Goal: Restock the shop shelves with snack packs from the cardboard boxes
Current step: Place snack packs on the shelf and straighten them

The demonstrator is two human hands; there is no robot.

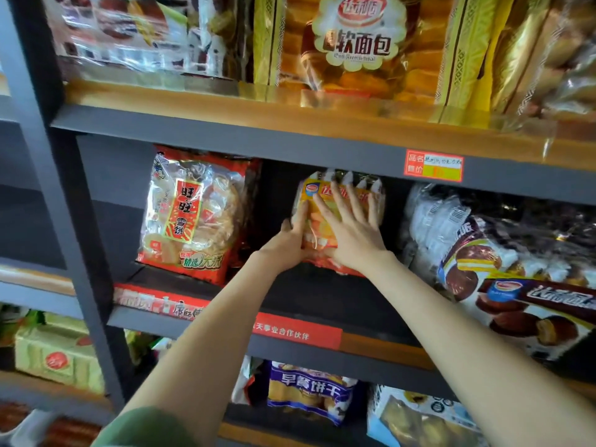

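While both bare arms reach into the middle tier of the dark grey metal shelf unit [200, 137], the yellow-and-orange plastic snack pack with white crimped top edge [325, 191] stands upright at the back of that tier, its base on the dark shelf board. The left hand [287, 243] grips the pack's lower left edge, thumb on the front and fingers curled around the side. The right hand [351, 227] lies flat against the pack's front, fingers spread and pointing upward, palm pressing the wrapper; it does not clamp anything. The two hands sit close together, both touching the pack.

Left of the pack, with a dark gap between, stands a red-and-clear bag of round rice crackers [193, 217]. Right of the pack lie clear bags of chocolate-coated pies [464, 250], tilted and overlapping. Above and right of the pack, a red-and-yellow price tag [433, 165] is stuck on the shelf's front rail. A green sleeve [145, 430] shows on the left arm.
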